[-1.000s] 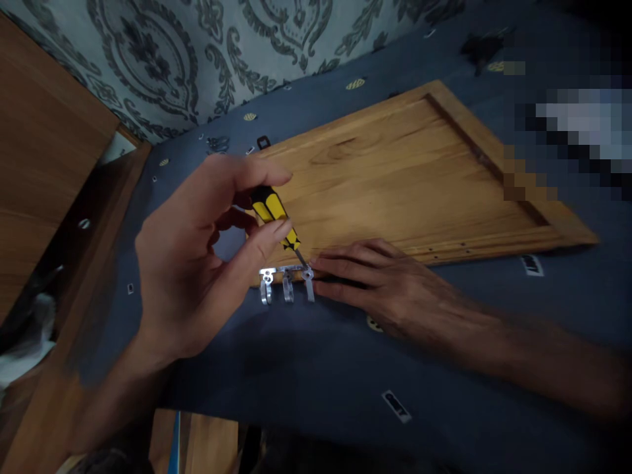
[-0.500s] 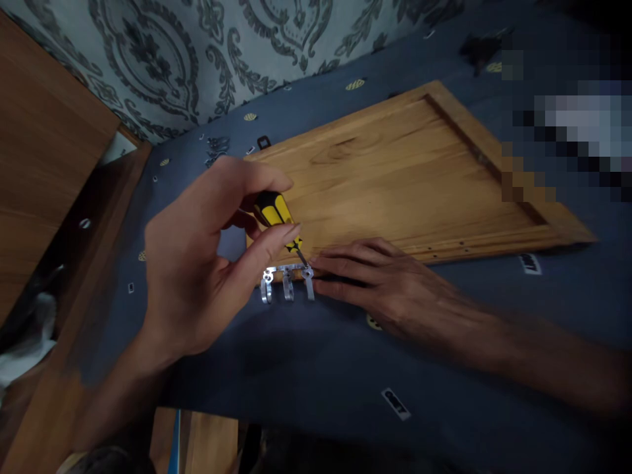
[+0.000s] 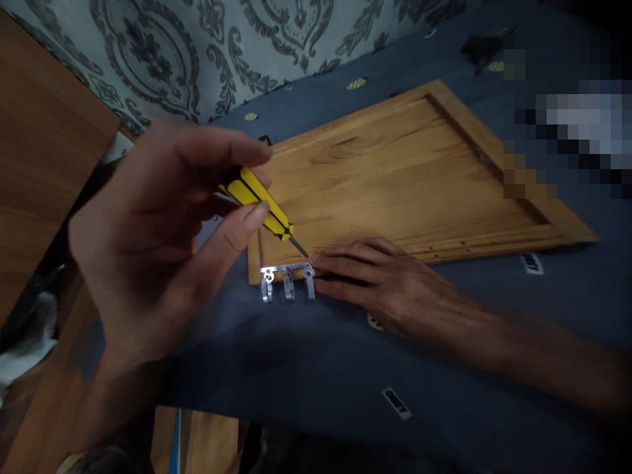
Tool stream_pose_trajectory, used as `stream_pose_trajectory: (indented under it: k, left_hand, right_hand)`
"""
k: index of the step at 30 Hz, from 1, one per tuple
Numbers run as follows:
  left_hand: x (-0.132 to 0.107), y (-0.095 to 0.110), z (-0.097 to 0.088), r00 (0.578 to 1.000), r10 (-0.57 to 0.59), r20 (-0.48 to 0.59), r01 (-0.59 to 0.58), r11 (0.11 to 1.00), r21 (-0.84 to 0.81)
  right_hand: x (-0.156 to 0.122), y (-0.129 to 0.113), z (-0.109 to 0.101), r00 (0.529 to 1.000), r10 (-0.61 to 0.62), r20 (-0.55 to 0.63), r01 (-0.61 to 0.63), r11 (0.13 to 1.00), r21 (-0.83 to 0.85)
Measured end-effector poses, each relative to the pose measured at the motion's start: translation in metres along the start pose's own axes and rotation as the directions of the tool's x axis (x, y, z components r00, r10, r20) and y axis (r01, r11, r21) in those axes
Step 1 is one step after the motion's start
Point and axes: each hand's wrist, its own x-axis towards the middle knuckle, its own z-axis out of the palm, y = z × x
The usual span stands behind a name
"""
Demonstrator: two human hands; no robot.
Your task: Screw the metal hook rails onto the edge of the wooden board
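My left hand (image 3: 153, 243) grips a small screwdriver (image 3: 261, 204) with a yellow and black handle, between the thumb and bent fingers. Its thin metal shaft slants down to the right, its tip near the right end of a shiny metal hook rail (image 3: 284, 268). That rail lies along the near left edge of a framed wooden panel (image 3: 375, 178), its hooks hanging past the edge. Stretched flat over the panel's near edge, my right hand (image 3: 385, 280) has its fingertips at the rail's right end. Whether the screwdriver tip touches a screw, I cannot tell.
Under the panel is a dark blue patterned cloth (image 3: 316, 368). A patterned grey wall covering (image 3: 207, 59) rises behind. Brown wooden furniture (image 3: 44, 131) stands on the left, and wooden pieces (image 3: 212, 441) lie at the bottom. A blurred-out patch covers the right side.
My left hand has moved left, up and closer to me, tilting the screwdriver lower, and its tip has lifted slightly from the rail. My right hand has stayed put.
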Motion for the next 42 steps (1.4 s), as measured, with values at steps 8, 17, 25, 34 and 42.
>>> stream_pose_trajectory:
  k: [8, 17, 25, 34, 42]
  left_hand:
    - [0.000, -0.002, 0.000, 0.997, -0.007, 0.083, -0.003, 0.993, 0.115]
    - [0.000, -0.007, 0.000, 0.995, 0.046, 0.088, -0.059, 0.988, 0.142]
    - [0.002, -0.009, 0.001, 0.987, 0.106, 0.120, -0.125, 0.979, 0.160]
    - [0.002, -0.010, 0.002, 0.992, 0.086, 0.088, -0.094, 0.992, 0.089]
    - [0.003, -0.017, 0.001, 0.984, 0.117, 0.136, -0.125, 0.991, 0.051]
  right_hand:
    - [0.000, -0.003, 0.001, 0.999, 0.011, -0.040, -0.011, 1.000, -0.016]
    - [0.000, -0.001, 0.000, 1.000, -0.006, -0.019, 0.006, 1.000, -0.014]
    - [-0.001, -0.001, 0.000, 1.000, -0.001, -0.009, 0.001, 1.000, -0.023]
    - [-0.001, 0.000, 0.002, 1.000, 0.007, -0.011, -0.007, 1.000, -0.007]
    - [0.000, -0.001, 0.001, 0.999, -0.015, -0.036, 0.014, 0.999, -0.031]
